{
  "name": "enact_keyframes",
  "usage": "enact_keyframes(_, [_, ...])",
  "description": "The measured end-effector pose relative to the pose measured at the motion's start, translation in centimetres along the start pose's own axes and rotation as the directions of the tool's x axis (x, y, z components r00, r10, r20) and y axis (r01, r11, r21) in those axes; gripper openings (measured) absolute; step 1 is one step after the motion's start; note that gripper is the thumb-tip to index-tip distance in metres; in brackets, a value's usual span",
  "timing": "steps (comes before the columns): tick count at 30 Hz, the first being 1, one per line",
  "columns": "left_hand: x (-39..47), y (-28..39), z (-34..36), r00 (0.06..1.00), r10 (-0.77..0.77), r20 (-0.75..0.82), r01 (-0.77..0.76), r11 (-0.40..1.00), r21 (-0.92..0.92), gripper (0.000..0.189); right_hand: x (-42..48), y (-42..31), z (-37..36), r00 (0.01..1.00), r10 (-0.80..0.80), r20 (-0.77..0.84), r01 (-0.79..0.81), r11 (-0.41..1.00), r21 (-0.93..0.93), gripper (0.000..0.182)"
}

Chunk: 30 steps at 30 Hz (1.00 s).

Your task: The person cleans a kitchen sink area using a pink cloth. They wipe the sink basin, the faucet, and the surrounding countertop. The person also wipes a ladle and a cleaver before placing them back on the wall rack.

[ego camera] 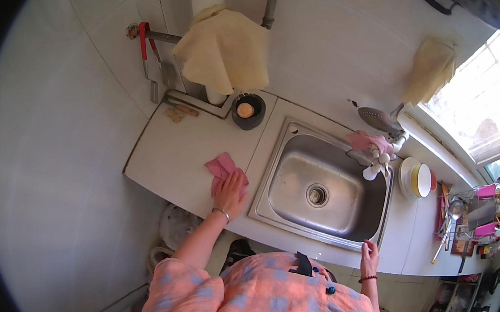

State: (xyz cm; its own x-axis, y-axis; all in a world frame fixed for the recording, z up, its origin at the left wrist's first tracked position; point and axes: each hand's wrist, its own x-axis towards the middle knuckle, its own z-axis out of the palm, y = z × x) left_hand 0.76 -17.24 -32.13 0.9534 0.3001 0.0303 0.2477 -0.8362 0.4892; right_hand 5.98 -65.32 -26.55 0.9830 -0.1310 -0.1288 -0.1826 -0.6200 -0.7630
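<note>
My left hand [230,196] lies with its fingers over a crumpled pink cloth [220,165], pressing it to the white tiled countertop [169,142]. The cloth is left of a stainless steel sink [273,153], whose basin has a drain strainer [317,195]. By the sink's front rim is my right hand [369,253], its fingers curled and no object visible in them. Whether it touches the rim is hard to tell. Behind the cloth stands a dark round pot [249,121] with a pale orange round thing [245,110] inside.
A wooden-handled tool [186,111] lies near the back corner. Red-handled tongs [146,51] hang from a pipe. A white faucet [375,166] with a pink cloth [365,139] draped on it rises behind the sink. Stacked bowls [421,180] and a utensil rack [472,215] stand right.
</note>
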Motion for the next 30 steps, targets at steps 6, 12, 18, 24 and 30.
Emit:
enact_keyframes(6, [5.7, -6.0, -1.5, 0.996, -0.091, -0.016, 0.091, 0.946, 0.31, 0.049, -1.3, -4.7, 2.1, 0.992, 0.042, 0.123, -0.026, 0.991, -0.129, 0.026])
enact_keyframes(12, [7.4, -16.9, -7.3, 0.918, -0.348, -0.188, 0.39, 0.875, 0.286, 0.05, -1.6, -7.7, 3.3, 0.969, 0.094, 0.227, -0.048, 0.979, -0.199, 0.024])
enact_keyframes(18, [11.4, -21.6, -7.8, 0.834, -0.457, -0.309, 0.516, 0.843, 0.149, 0.05, -1.8, -7.7, 4.1, 0.942, 0.137, 0.307, -0.069, 0.973, -0.221, 0.024])
enact_keyframes(24, [16.2, -26.3, -6.4, 0.798, -0.362, -0.482, 0.468, 0.876, 0.118, 0.053, -1.8, -7.0, 5.2, 0.918, 0.123, 0.378, -0.028, 0.969, -0.246, 0.022])
enact_keyframes(30, [15.6, -23.5, -11.0, 0.757, -0.594, -0.272, 0.653, 0.689, 0.314, 0.062, -2.3, -6.7, 4.9, 0.887, 0.17, 0.428, -0.034, 0.951, -0.306, 0.023])
